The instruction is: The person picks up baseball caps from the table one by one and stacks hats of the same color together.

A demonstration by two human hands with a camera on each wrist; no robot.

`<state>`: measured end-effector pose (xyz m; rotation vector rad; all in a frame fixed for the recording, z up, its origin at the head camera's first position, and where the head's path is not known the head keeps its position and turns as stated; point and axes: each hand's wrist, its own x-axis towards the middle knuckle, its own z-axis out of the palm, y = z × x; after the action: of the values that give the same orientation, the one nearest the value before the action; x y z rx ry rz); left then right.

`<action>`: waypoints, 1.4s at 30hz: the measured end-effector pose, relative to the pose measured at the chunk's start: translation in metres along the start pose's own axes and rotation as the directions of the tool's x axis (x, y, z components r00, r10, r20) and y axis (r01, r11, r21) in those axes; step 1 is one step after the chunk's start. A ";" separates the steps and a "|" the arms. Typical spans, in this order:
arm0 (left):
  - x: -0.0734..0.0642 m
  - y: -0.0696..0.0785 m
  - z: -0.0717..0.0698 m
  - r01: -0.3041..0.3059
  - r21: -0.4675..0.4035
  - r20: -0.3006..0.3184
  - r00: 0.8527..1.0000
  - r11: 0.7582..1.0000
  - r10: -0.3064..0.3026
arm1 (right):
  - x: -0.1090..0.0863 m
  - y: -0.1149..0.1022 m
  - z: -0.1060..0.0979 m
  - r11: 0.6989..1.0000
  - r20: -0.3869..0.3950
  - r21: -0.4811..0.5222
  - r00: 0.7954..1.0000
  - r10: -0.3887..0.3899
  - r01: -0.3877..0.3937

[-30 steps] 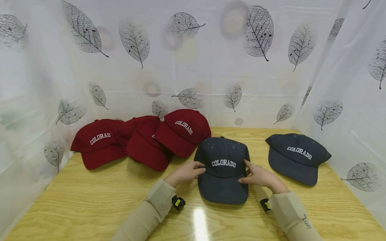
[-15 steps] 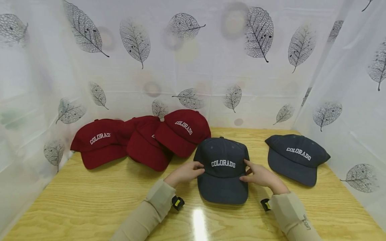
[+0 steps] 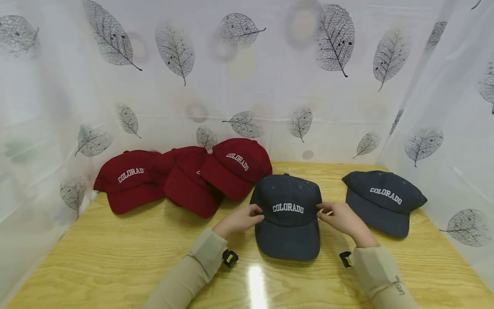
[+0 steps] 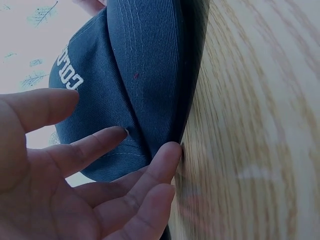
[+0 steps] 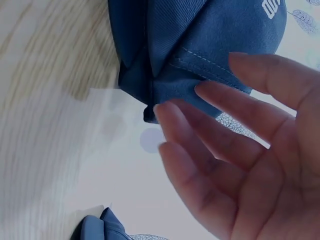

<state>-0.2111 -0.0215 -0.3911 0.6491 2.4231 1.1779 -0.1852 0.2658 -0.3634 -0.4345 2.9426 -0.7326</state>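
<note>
Navy cap (image 3: 287, 242), crown up on a wooden table (image 3: 115, 262), just right of the middle, brim turned toward the near edge. Behind and along both sides, a pale curtain (image 3: 270, 96) printed with dark skeleton leaves. Under everything, yellowish grain, with one bright streak of glare (image 3: 256, 283) near the front. To the left and toward the back, a cluster of overlapping red caps (image 3: 239, 171), three brims showing, the rightmost lying over its neighbour. Reaching in from the near edge, two beige sleeves (image 3: 189, 268), the right one marked with small dark print. Well apart on the right, a second navy cap (image 3: 382, 204), sitting askew with a flattened crown. At the left side of the central cap, the left hand (image 3: 239, 221); at its right side, the right hand (image 3: 341, 219). Fingers loosely extended on both, free of any grip, fingertips close against the cloth; impossible to tell whether touching. Below the wrists, black devices (image 3: 230, 258) with yellow patches. Across the front of the crown, white COLORADO lettering (image 3: 288, 208). On top, a small button (image 3: 286, 174). On the brim, a tiny red speck (image 4: 135, 76).
</note>
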 end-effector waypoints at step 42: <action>0.000 -0.002 0.002 0.013 0.046 -0.009 1.000 0.999 -0.012 | -0.031 0.067 -0.020 0.866 -0.070 -0.418 0.960 0.270 -0.274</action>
<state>-0.2105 -0.0213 -0.3936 0.6431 2.4639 1.1258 -0.1755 0.3403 -0.3766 -0.0288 3.0684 -0.0548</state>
